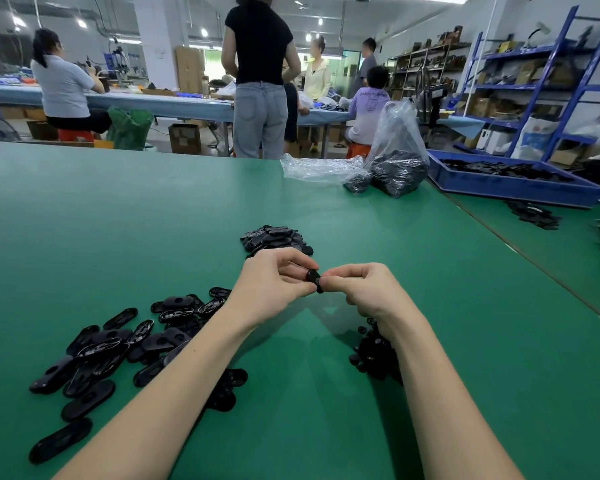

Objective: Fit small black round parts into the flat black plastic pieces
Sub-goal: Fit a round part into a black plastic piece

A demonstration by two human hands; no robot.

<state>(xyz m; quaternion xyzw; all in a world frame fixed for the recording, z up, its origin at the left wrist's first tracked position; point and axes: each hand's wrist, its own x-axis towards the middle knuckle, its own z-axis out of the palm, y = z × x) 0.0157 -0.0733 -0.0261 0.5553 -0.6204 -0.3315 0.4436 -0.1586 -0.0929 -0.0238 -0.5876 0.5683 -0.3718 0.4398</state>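
- Both hands meet above the middle of the green bench [118,209], raised off its surface.
- The left hand [272,289] has its fingers curled, thumb and fingertips pinching a flat piece [314,278] seen nearly edge-on.
- The right hand [364,289] is curled too, its fingertips pinched at the same spot, touching the piece; whether a round part sits between them cannot be told, as the fingers hide it.
- A loose heap of flat pieces [108,348] lies toward the near left edge of the bench, under and beside the left forearm, some face up, some face down.
- A tighter pile [276,237] of such pieces sits just beyond the hands, toward the far edge.
- A small heap of round parts [369,355] lies near the near edge, partly under the right wrist.
- Two clear bags [394,157] of dark parts stand at the far right corner, one upright, one slumped flat.
- A blue tray [513,188] with black pieces rests on the neighbouring bench to the right, more pieces scattered before it.
- Beyond the far edge, people stand and sit at another long table; blue shelves [548,84] line the right wall.
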